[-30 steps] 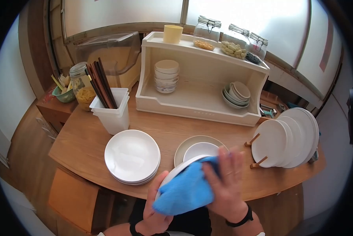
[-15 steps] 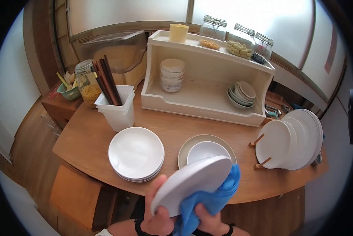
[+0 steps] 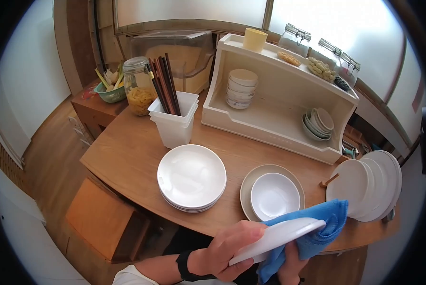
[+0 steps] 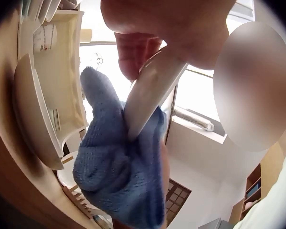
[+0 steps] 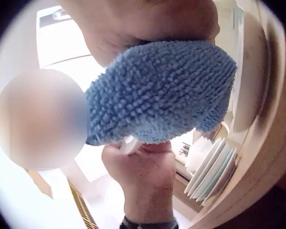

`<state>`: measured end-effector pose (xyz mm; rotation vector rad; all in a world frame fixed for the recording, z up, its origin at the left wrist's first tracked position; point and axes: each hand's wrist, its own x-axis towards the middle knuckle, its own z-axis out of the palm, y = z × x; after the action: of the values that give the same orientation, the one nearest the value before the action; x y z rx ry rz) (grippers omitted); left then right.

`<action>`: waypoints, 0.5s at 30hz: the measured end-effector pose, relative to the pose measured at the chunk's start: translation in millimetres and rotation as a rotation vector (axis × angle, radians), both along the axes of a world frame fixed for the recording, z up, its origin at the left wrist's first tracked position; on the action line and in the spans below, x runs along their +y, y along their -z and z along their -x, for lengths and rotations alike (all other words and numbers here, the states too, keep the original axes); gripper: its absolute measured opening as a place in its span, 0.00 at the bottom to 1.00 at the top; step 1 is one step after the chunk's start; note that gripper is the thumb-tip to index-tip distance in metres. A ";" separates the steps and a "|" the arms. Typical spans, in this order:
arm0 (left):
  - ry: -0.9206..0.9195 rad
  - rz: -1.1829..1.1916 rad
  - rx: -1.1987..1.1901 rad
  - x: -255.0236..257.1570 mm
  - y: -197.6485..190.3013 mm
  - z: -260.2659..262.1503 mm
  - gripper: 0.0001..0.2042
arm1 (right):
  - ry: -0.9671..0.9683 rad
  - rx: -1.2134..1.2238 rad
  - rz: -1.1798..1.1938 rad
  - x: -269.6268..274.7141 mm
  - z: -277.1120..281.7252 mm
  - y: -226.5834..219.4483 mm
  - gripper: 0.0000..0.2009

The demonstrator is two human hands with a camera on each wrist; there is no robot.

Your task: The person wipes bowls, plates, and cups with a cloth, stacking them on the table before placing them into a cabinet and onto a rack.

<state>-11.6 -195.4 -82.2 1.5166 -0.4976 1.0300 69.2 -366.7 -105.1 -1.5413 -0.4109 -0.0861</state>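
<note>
Over the table's front edge, my left hand (image 3: 227,249) grips a white plate (image 3: 279,237) by its near rim, thumb on one face and fingers on the other. The plate is tilted nearly edge-on. A blue cloth (image 3: 324,221) is folded round its far rim. Below the plate, my right hand (image 3: 292,266) holds the cloth against it, partly hidden by plate and cloth. In the left wrist view the plate (image 4: 152,90) slots into the folded cloth (image 4: 119,162). Just beyond lies a white bowl (image 3: 275,195) on a beige-rimmed plate (image 3: 247,190).
A stack of white plates (image 3: 192,175) stands left of the bowl. Behind are a white chopstick holder (image 3: 175,128) and a cream shelf (image 3: 274,128) with stacked bowls (image 3: 242,88) and glass jars (image 3: 294,40) on top. Upright plates (image 3: 348,187) fill a wooden rack at right.
The plate turned from cloth-covered to nearly edge-on and moved right in the view. My right hand went from spread flat on the cloth to gripping it below the plate. The head view shifted.
</note>
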 end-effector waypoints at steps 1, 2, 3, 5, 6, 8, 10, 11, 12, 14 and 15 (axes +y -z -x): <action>-0.088 -0.005 0.014 -0.8 1.1 1.9 0.23 | -0.028 0.065 -0.134 5.7 4.2 0.9 0.23; -0.094 -0.008 0.018 1.3 -0.1 2.3 0.23 | -0.034 0.069 -0.138 4.8 4.8 0.3 0.23; -0.170 -0.073 0.006 4.7 -4.8 2.9 0.22 | -0.090 0.068 -0.099 2.8 5.2 -1.2 0.23; -0.243 -0.145 0.004 12.4 -18.9 8.5 0.21 | -0.198 0.070 -0.024 -3.6 5.8 -5.7 0.23; -0.384 -0.260 0.121 18.3 -29.9 16.4 0.20 | -0.251 0.068 0.013 -7.6 5.9 -8.3 0.23; -0.554 -0.451 0.309 37.3 -42.8 25.0 0.15 | -0.352 0.066 0.085 -15.7 5.9 -13.3 0.22; -0.565 -0.405 0.423 53.1 -42.5 30.5 0.16 | -0.448 0.061 0.152 -22.4 5.7 -17.0 0.22; -0.567 -0.388 0.520 60.5 -49.9 35.4 0.17 | -0.494 0.058 0.183 -24.6 5.4 -18.1 0.22; -0.601 -0.254 0.678 66.7 -56.7 43.2 0.19 | -0.486 0.069 0.172 -25.9 3.2 -15.3 0.22; -0.656 -0.024 0.708 81.6 -61.3 48.6 0.21 | -0.446 0.004 0.090 -25.6 -2.6 -7.0 0.24; -0.676 0.070 0.577 91.9 -57.2 46.3 0.22 | -0.421 -0.029 0.050 -27.3 -5.0 -2.4 0.25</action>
<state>-57.8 -103.5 -25.0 1.8658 0.4855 1.0179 74.2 -394.0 -102.7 -1.4734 -0.7566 0.2312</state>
